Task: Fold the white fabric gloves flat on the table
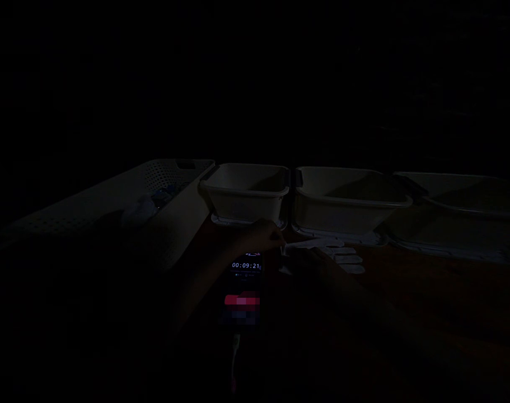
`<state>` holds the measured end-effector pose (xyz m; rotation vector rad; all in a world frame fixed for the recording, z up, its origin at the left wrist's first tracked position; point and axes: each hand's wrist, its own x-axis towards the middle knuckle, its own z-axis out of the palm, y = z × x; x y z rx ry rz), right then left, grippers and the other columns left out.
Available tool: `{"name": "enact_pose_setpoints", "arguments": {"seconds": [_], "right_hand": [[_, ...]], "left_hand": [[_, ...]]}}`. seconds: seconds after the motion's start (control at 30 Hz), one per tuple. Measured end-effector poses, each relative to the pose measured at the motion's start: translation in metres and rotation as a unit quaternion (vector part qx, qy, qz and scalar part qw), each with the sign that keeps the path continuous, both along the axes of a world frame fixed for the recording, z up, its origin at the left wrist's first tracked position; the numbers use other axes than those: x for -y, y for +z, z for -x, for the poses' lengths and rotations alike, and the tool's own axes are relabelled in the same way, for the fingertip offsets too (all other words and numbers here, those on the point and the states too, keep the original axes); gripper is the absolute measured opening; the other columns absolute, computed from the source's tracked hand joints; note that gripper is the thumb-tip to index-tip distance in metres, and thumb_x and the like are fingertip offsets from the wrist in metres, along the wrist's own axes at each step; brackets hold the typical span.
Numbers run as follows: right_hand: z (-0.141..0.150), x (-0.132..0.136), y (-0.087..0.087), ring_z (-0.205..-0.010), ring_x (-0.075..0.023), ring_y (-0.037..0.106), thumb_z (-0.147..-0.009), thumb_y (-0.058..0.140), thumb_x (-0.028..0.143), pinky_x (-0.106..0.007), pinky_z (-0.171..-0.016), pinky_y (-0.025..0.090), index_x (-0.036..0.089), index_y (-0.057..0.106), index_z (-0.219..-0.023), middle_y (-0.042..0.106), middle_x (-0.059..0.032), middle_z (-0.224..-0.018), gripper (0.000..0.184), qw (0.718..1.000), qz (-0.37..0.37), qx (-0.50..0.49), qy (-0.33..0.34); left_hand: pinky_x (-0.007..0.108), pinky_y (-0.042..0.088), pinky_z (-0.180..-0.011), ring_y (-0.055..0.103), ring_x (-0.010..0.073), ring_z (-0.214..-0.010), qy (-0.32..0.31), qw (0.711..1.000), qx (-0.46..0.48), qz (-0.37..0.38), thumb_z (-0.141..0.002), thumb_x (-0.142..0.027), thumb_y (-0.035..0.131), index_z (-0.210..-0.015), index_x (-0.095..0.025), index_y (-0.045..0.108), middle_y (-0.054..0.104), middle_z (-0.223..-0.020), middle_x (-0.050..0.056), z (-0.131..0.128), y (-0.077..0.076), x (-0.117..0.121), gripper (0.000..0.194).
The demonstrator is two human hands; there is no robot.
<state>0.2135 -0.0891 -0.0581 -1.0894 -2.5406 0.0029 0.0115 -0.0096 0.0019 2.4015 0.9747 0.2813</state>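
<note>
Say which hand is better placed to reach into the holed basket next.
Probably the left hand: it is nearer the basket, which stands on that side. The right hand is farther over, at the white glove. Their grips are too dark to judge.

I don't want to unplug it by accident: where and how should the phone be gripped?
Probably by both long edges, from above: the phone seems to lie flat, screen up, and the cable leaves its near end, so keep off there.
</note>
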Motion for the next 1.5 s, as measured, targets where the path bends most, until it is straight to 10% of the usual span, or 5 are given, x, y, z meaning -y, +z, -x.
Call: {"name": "enact_pose_setpoints", "arguments": {"seconds": [0.37, 1.5], "right_hand": [[0.009, 0.018, 0.025, -0.096, -0.0194, 0.053, -0.085, 0.044, 0.017, -0.036, -0.081, 0.042, 0.023, 0.055, -0.115, 0.059, -0.0072, -0.109, 0.033, 0.998, 0.045, 0.028, 0.04], [0.008, 0.018, 0.022, -0.093, -0.0179, 0.057, -0.081, 0.042, 0.014, -0.033, -0.086, 0.042, 0.02, 0.063, -0.102, 0.064, -0.0077, -0.1, 0.03, 0.994, 0.058, -0.007, 0.089]], "left_hand": [[0.019, 0.04, -0.062, 0.06, 0.0121, -0.069, -0.01, 0.997, 0.068, 0.03, -0.069, -0.021, 0.064, -0.084, -0.013, 0.069, 0.068, -0.077, 0.004, 0.004, -0.006, -0.012, 0.018], [0.017, 0.037, -0.057, 0.056, 0.0094, -0.064, -0.025, 0.999, 0.035, -0.008, -0.071, -0.02, 0.062, -0.083, -0.011, 0.067, 0.064, -0.072, 0.002, 0.005, -0.008, -0.012, 0.016]]}}
